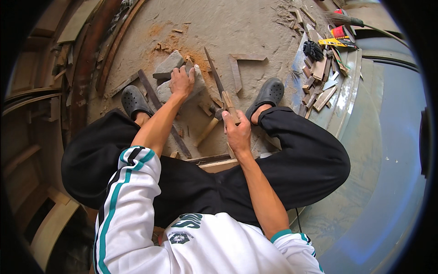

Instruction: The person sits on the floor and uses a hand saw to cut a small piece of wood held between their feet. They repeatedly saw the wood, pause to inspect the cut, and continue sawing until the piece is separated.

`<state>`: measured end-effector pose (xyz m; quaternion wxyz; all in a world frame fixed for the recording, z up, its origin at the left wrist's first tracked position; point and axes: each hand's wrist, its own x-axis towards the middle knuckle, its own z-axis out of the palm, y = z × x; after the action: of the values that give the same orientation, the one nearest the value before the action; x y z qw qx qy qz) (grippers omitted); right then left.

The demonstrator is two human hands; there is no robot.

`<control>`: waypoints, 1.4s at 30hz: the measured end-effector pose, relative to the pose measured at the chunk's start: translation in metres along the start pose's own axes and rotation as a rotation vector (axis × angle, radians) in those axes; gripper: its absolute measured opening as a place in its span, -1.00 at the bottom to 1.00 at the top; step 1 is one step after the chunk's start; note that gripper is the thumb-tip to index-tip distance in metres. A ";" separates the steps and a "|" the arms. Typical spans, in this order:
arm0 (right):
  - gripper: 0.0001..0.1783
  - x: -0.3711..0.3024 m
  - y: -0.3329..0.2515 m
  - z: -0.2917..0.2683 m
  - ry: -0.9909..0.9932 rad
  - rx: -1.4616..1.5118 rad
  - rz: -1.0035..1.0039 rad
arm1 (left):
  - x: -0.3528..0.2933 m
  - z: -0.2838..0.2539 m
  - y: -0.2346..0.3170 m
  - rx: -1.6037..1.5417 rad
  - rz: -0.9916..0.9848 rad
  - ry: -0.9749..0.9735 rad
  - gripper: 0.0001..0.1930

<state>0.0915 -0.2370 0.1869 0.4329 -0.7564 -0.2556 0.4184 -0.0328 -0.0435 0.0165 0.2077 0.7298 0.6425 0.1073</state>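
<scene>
My left hand [181, 83] is over a pale stone block [197, 84], its fingers bent around a small dark wood piece [189, 64] that they partly hide. A second grey block [172, 62] lies just beyond. In my right hand [237, 133] is the wooden handle [230, 106] of a tool with a long, dark, tapering blade [213, 71]; it looks like a narrow saw. The blade points away from me, right of the block, apart from the wood piece. A hammer [207, 131] with a wooden handle lies beside my right hand.
An L-shaped wooden piece [236, 68] lies ahead on the floor, near orange sawdust [171, 43]. A long dark strip [162, 112] runs beside my left foot. Wood scraps [321, 75], a black bundle [313, 50] and a yellow-handled tool [336, 42] are piled at right. Boards lean at left.
</scene>
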 end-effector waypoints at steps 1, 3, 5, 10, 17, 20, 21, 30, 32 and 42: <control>-0.65 0.003 0.000 0.002 -0.019 0.010 0.000 | 0.002 0.001 0.000 -0.022 -0.008 0.015 -0.49; -0.64 0.009 -0.003 0.006 -0.056 0.027 0.007 | 0.004 0.004 0.000 -0.078 -0.034 0.030 -0.50; -0.64 0.018 0.012 0.013 -0.096 0.180 0.067 | 0.010 0.007 0.001 -0.146 -0.065 0.039 -0.51; -0.65 0.035 0.031 0.026 -0.156 0.240 0.076 | 0.023 0.012 0.006 -0.148 -0.112 0.070 -0.55; -0.69 0.047 0.039 0.031 -0.177 0.320 0.071 | 0.027 0.012 0.015 -0.099 -0.230 0.017 -0.49; -0.70 0.054 0.047 0.032 -0.132 0.334 0.107 | 0.025 0.012 0.018 -0.052 -0.273 -0.032 -0.48; -0.69 0.056 0.051 0.031 -0.111 0.333 0.115 | 0.021 0.012 0.019 -0.021 -0.174 0.045 -0.49; -0.67 0.060 0.062 0.035 -0.051 0.278 0.151 | -0.001 0.008 0.007 0.094 0.153 0.124 -0.48; -0.67 0.060 0.058 0.036 -0.061 0.232 0.135 | 0.005 0.006 0.009 0.103 0.142 0.115 -0.49; -0.64 0.054 0.051 0.034 -0.087 0.141 0.126 | 0.014 0.011 0.029 0.031 -0.090 0.099 -0.52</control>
<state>0.0917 -0.2063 0.1109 0.4464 -0.7197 -0.1961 0.4942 -0.0004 -0.0346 0.0176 0.1689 0.6971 0.6856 0.1241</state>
